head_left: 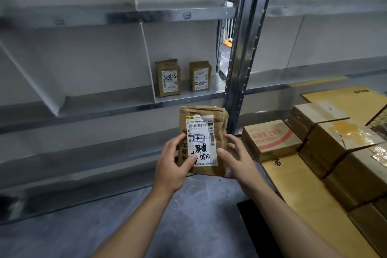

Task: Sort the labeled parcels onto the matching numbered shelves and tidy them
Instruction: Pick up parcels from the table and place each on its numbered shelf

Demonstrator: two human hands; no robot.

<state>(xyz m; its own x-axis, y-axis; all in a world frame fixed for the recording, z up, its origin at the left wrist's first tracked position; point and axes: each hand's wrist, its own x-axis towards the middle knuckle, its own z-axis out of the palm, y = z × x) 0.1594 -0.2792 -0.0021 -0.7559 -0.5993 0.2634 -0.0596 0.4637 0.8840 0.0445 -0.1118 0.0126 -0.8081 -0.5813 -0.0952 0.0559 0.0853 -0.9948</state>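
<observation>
Grey metal shelving (pixel 117 14) fills the background, with two small labeled parcels (pixel 168 78) standing upright on a middle shelf. Before it, the left hand (pixel 173 163) and right hand (pixel 234 159) together grip a brown cardboard parcel (pixel 217 132) by its lower sides, white label facing up. Stacked cartons (pixel 326 142) sit at right.

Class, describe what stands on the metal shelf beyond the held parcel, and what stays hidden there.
On the metal shelf two brown labelled parcels stand upright and apart: left parcel, right parcel. Their backs and the shelf behind them are covered.
</observation>
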